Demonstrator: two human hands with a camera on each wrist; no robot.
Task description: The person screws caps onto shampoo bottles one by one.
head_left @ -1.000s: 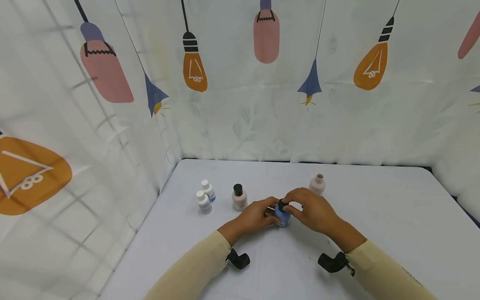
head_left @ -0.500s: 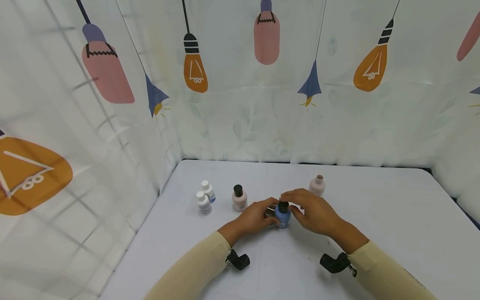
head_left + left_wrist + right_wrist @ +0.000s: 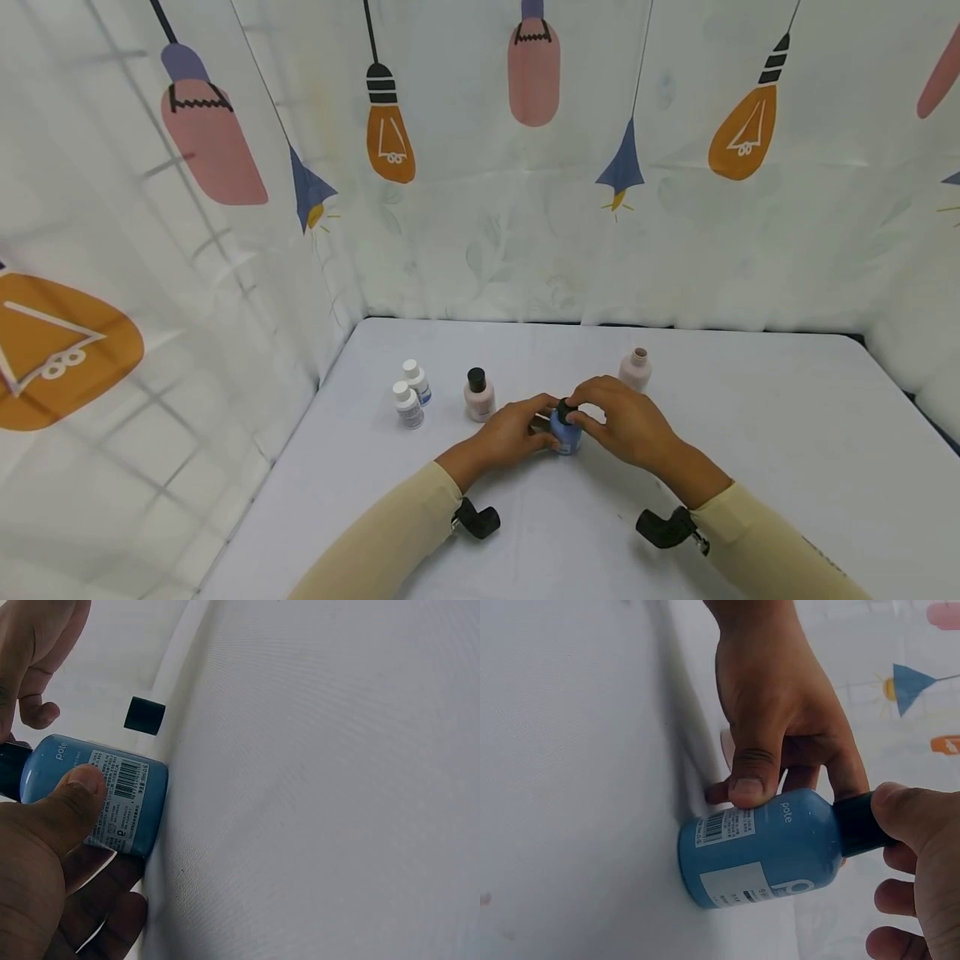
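Observation:
A blue bottle (image 3: pixel 565 440) with a white printed label stands upright on the white table. My left hand (image 3: pixel 512 433) grips its body, the thumb pressed over the barcode label (image 3: pixel 126 787) in the left wrist view. My right hand (image 3: pixel 626 421) reaches over from the right and pinches the bottle's black cap (image 3: pixel 859 825) between thumb and fingers. The cap sits on the bottle's neck. A separate black cap (image 3: pixel 145 716) rests on the table beyond the bottle in the left wrist view.
A pink bottle with a black cap (image 3: pixel 479 400) stands left of the hands. Farther left are two small white-capped bottles (image 3: pixel 408 407). An uncapped pink bottle (image 3: pixel 635 372) stands behind my right hand. A patterned curtain (image 3: pixel 480 233) encloses the table's back and left.
Half a second ago my right fingers were spread loosely around the cap; now they pinch it again, as they did one second ago. The left hand and bottle have stayed in place.

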